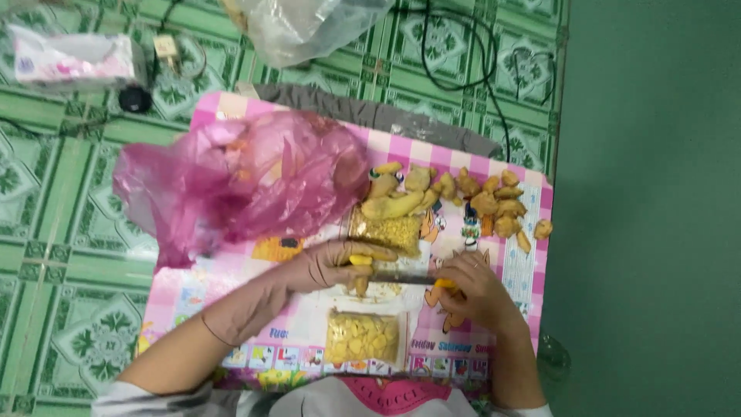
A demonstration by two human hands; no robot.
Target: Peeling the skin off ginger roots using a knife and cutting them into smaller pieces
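A: What is the left hand doing?

B: The left hand (328,266), in a thin beige glove, is curled shut around a small yellow piece of root (360,261), pinning it down on the pink checked plastic mat (231,282). More of the same piece pokes out beneath the fingers.

A: And the other one?

B: The bare right hand (475,289) is closed on the yellow handle of a long-bladed knife (409,278). The blade runs flat toward nine o'clock and meets the root piece under the gloved fingers.

A: Where does that sit on the mat?

B: Near the middle. At six o'clock from the hands lies a small clear plastic bag of pale yellow slices (363,337), just beside the person's chest. At twelve o'clock, touching the gloved fingers' far side, is a second clear bag of finer yellow bits (386,232).

A: Anything further out?

B: A pile of knobbly yellow-brown roots (463,197) spreads from twelve to two o'clock. At ten o'clock a crumpled translucent pink plastic bag (239,177) covers the mat's corner. Beyond it, on the green patterned floor (54,232), a clear plastic bag (309,27) lies at twelve o'clock, with a white and pink tissue pack (73,58) and a black cable (463,73) well apart from the hands.
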